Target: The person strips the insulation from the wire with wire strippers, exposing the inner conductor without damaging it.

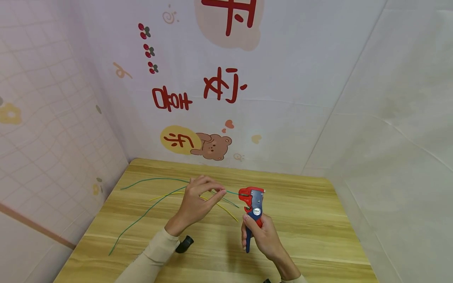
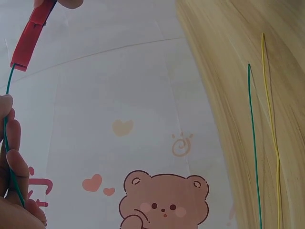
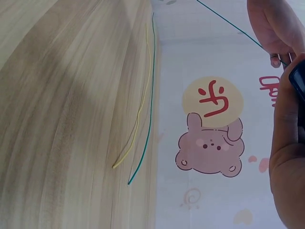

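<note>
My left hand pinches a thin green wire between thumb and forefinger. The wire's end enters the red jaws of a red-and-blue wire stripper. Its handles are gripped by my right hand, and the tool stands above the table with its head up. In the left wrist view the green wire runs along the fingers into the tool's red nose. The right wrist view shows only part of the dark handle; the jaws are out of that view.
Beyond and below my left hand, another green wire and a yellow wire lie on the wooden table. A white printed cloth hangs behind the table's far edge. Pale cloth walls flank both sides.
</note>
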`<state>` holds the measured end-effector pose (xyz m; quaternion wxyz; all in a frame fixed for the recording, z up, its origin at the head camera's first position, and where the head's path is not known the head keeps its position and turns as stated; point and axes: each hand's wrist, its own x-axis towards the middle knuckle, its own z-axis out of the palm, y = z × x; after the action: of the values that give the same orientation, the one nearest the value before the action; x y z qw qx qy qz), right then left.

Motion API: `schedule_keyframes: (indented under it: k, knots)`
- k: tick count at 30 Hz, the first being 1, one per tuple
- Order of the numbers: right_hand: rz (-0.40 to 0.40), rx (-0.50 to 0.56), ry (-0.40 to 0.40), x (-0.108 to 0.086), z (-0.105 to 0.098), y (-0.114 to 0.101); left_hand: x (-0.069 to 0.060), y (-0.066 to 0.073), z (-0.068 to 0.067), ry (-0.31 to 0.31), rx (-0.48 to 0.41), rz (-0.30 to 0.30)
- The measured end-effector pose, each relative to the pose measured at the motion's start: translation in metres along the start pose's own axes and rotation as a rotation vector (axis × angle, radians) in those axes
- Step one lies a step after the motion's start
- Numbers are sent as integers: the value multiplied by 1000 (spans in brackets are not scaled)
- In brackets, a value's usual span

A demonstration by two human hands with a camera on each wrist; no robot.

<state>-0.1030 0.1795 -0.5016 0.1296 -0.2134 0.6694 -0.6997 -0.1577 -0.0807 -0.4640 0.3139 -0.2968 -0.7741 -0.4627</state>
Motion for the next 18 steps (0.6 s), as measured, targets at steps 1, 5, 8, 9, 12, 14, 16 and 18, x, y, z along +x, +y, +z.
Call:
schedule_keyframes:
  k: [1, 5, 8, 9, 12, 14, 16, 18]
  knots:
    - [6, -7, 6, 0, 0, 0, 0, 0, 0, 1, 0, 1]
    - [36, -33, 34, 0, 2, 0, 0, 0, -1, 6, -5, 11]
    - [45, -43, 47, -1, 3, 0, 0, 0, 0, 9, -7, 13]
    - [49, -46, 52, -1, 3, 0, 0, 0, 0, 11, -7, 14]
    - [64, -48, 66, 0, 3, 0, -1, -1, 0, 14, -7, 16]
    - [72, -49, 74, 0, 4, 0, -1, -1, 0, 15, -7, 17]
    - [80, -51, 79, 0, 4, 0, -1, -2, 0, 16, -6, 16]
    - [84, -53, 80, 0, 4, -1, -1, -2, 0, 16, -8, 15]
